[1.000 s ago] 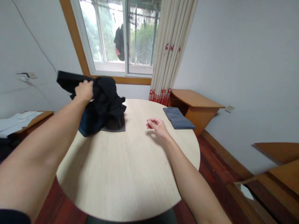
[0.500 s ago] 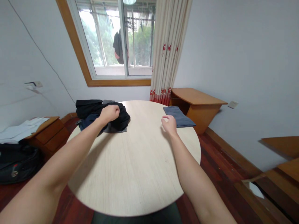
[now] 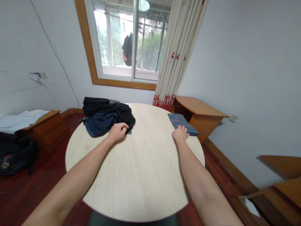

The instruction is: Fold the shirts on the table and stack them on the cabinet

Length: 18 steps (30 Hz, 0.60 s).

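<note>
A heap of black and navy clothes (image 3: 100,121) lies at the far left of the round table (image 3: 141,175). My left hand (image 3: 118,131) is at the heap's near right side, over a grey edge of cloth, its fingers loosely bent and apart. Whether the fingertips touch the fabric is hard to tell. On the far right of the table is a flat, folded dark grey garment (image 3: 178,119). Over its near edge lies my right hand (image 3: 180,134), palm down, with fingers spread and no visible grip.
Beyond the table's right side stands a wooden desk (image 3: 199,106). A curtain (image 3: 174,59) hangs by the window behind. To the left are a low wooden cabinet (image 3: 50,128) with white sheets on top and a black bag (image 3: 16,153).
My left hand has come down from above the clothes to their near edge, its fist loosening. My right hand has moved onto the folded garment. The view has shifted slightly.
</note>
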Each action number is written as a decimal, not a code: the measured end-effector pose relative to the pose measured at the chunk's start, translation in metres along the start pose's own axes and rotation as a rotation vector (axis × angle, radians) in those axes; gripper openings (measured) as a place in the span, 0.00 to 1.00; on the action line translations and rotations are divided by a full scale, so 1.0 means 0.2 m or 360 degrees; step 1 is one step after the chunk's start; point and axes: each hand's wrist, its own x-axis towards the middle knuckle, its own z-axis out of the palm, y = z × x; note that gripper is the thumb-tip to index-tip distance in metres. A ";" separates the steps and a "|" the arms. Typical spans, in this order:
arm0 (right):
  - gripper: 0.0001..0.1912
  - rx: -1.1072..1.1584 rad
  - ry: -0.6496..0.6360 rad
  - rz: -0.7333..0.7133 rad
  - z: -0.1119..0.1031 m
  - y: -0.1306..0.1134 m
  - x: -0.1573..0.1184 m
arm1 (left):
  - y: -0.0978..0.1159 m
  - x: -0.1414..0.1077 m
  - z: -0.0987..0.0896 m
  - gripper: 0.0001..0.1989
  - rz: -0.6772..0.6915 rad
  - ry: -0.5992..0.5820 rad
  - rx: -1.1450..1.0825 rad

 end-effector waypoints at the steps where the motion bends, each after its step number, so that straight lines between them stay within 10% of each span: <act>1: 0.20 -0.0034 -0.0003 -0.0007 0.00 -0.01 0.00 | 0.01 0.00 0.00 0.14 0.0020 0.0010 -0.0029; 12: 0.16 0.0069 -0.0422 -0.0745 -0.11 -0.24 -0.22 | 0.12 -0.08 -0.05 0.16 0.0467 0.0592 -0.0314; 18: 0.16 0.0583 -0.0557 -0.1246 -0.12 -0.39 -0.38 | 0.20 -0.09 -0.02 0.22 0.0581 0.0074 -0.0377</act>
